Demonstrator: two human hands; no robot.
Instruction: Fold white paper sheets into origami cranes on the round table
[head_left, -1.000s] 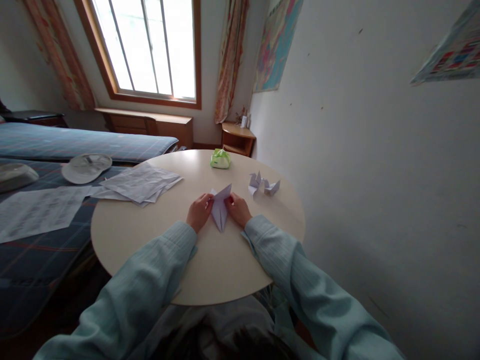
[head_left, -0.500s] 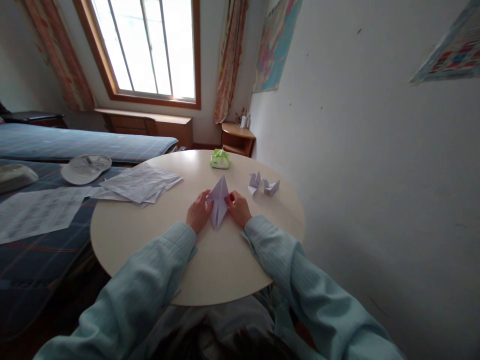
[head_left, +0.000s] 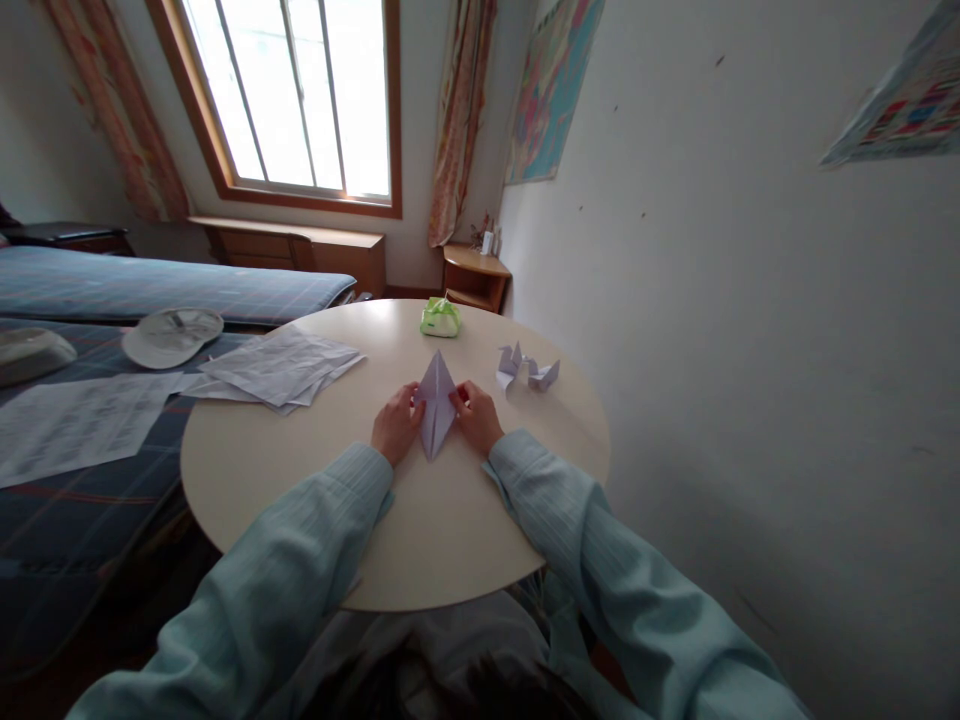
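Bed (head_left: 97,520): plaid; a page (head_left: 79,425) of print lies on it, too blurred to read.
Cap (head_left: 172,337): pale, on the bed.
Sheets (head_left: 285,368): loosely fanned at the left edge of the surface (head_left: 255,460), printing illegible.
Left hand (head_left: 397,425): reaches in from the lower left, wrist low, fingers narrowed on the left edge of the paper (head_left: 436,408).
Paper: folded into a creased diamond, one point away, one toward the person, between both hands, mid-surface; room shows either side of the hands and up to the near rim.
Pack (head_left: 440,318): green and white, beyond the paper near the far rim; its dark mark is too small to read.
Right hand (head_left: 478,418): mirrors the left, fingers pinching the paper's right edge.
Birds (head_left: 508,367): two, folded, close together near the right rim.
Map (head_left: 555,95): on the wall, lettering unreadable.
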